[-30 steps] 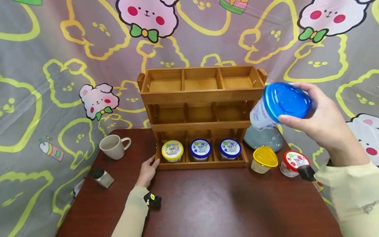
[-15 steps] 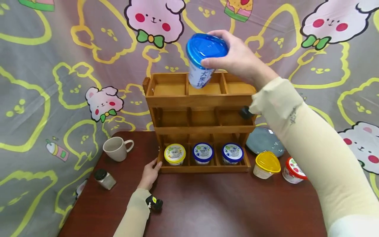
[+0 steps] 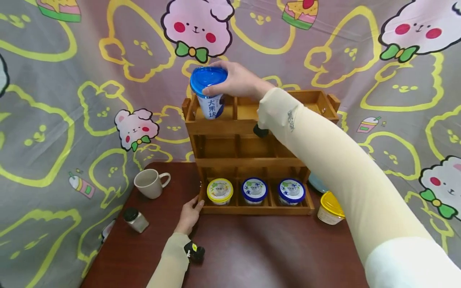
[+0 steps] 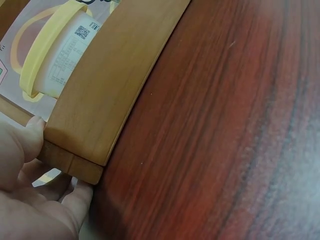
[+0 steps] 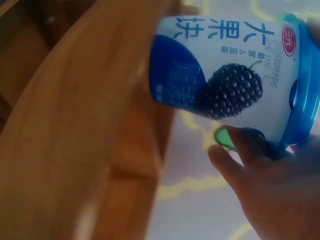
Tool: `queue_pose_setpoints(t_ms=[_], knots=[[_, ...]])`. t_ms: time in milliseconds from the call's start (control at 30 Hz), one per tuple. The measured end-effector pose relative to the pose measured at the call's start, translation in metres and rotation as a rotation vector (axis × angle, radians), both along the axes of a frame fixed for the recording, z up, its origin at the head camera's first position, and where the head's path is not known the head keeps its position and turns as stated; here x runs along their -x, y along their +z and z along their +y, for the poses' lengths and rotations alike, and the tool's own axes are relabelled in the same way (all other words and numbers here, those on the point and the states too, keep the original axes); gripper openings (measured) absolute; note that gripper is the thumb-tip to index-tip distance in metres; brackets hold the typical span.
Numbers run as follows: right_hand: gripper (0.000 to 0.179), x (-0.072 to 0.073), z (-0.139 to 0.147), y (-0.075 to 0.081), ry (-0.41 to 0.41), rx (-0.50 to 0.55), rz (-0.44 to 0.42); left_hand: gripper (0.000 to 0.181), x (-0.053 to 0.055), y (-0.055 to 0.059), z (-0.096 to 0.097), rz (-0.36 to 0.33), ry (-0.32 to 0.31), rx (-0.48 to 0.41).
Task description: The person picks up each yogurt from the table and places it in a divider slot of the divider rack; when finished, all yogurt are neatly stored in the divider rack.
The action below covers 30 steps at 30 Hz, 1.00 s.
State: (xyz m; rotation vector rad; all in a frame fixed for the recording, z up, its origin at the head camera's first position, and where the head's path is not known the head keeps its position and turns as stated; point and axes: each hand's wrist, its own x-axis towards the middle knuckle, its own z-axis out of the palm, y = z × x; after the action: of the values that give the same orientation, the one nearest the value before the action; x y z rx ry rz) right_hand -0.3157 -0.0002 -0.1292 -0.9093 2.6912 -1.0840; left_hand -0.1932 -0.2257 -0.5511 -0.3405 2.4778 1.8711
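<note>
My right hand (image 3: 235,82) holds a yogurt cup (image 3: 211,105) with a blue lid by its rim, over the left compartment of the top tier of a wooden rack (image 3: 259,127). In the right wrist view the cup's (image 5: 225,90) printed side shows a dark berry, and its base is close to the wood. My left hand (image 3: 189,216) grips the rack's lower left corner; the left wrist view has the thumb and fingers around the wooden end (image 4: 72,162). Along the bottom tier sit a yellow-lidded cup (image 3: 220,191) and two dark-blue-lidded cups (image 3: 254,190), one per compartment.
Left of the rack stand a beige mug (image 3: 149,185) and a small black-capped jar (image 3: 136,220). A yellow-lidded cup (image 3: 330,209) and a blue-grey plate (image 3: 317,183) are at the right, partly behind my right sleeve. A patterned cloth (image 3: 86,132) hangs behind the table.
My right hand has carried the blue-lidded yogurt cup left from beside the rack, first raised, then lowered over the top left compartment. My left hand stays at the rack's corner. The view shifted slightly.
</note>
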Motion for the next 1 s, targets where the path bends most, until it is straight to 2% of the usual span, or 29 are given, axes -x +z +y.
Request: queue_pose_setpoints(t_ms=[333, 600, 767, 867, 1000], knots=[[0.096, 0.012, 0.002, -0.017, -0.027, -0.075, -0.050, 0.053, 0.000, 0.002, 0.006, 0.018, 0.012, 0.000], [0.093, 0.017, 0.004, -0.021, 0.008, -0.071, -0.093, 0.052, -0.001, -0.002, 0.007, 0.037, 0.011, -0.014], [0.094, 0.019, 0.006, -0.022, 0.032, -0.061, -0.140, 0.053, -0.002, -0.005, 0.007, 0.025, 0.009, -0.021], [0.097, 0.020, 0.007, -0.022, 0.057, -0.063, -0.140, 0.053, -0.002, -0.005, 0.006, 0.017, 0.011, -0.024], [0.099, 0.018, 0.011, -0.017, 0.084, -0.067, -0.091, 0.053, -0.002, -0.002, 0.003, 0.008, 0.020, -0.019]])
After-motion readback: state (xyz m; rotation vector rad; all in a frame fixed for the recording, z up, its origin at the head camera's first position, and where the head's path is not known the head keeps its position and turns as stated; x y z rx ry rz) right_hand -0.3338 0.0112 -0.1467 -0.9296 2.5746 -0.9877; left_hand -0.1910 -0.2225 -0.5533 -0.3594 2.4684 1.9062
